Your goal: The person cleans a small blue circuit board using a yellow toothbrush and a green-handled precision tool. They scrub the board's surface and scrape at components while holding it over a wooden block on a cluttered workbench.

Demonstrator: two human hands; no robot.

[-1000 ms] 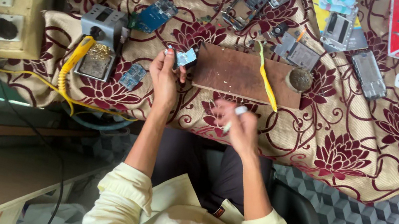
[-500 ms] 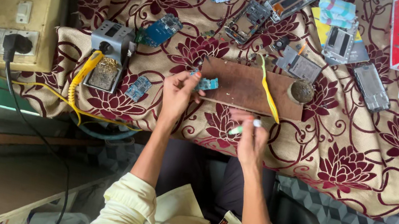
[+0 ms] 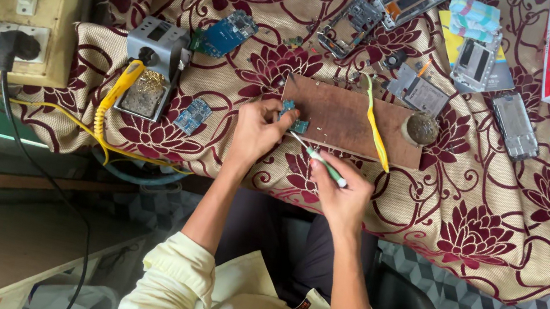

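Hands meet at the near left corner of a brown wooden board [image 3: 346, 118] lying on a flowered cloth [image 3: 500, 203]. The left hand [image 3: 257, 130] has its fingers closed on a small blue circuit board [image 3: 293, 117], pressing it on the wood. The right hand [image 3: 342, 193] is closed around a green-handled tool [image 3: 321, 160], whose thin tip touches that circuit board. A yellow soldering iron [image 3: 122, 81] rests in its grey station [image 3: 154, 60], well apart on the left.
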